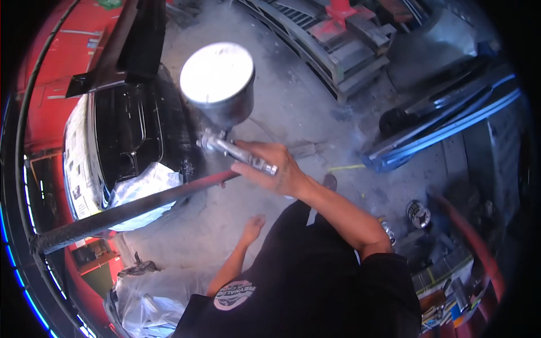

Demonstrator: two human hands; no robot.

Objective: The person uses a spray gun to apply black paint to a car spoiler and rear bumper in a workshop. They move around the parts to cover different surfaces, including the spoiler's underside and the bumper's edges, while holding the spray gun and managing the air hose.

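Note:
My right hand (276,163) is closed around the handle of a spray gun (242,155). On top of the gun sits a large round cup (217,79) with a bright white lid. The gun's nozzle end points left, toward a glossy black car body part (132,121) with masking paper (81,163) along its left side and clear plastic sheeting (149,183) over its near end. Low at my left side hangs my left hand (253,229), away from the gun, its fingers loosely curled with nothing visible in them.
A dark bar (152,200) crosses between me and the black part. Plastic-covered things (152,301) lie at lower left. Metal frames (315,48) stand at the back, a blue-edged car panel (445,135) at right, with a can (418,214) and cluttered bench (445,304) nearer. Haze hangs over the floor.

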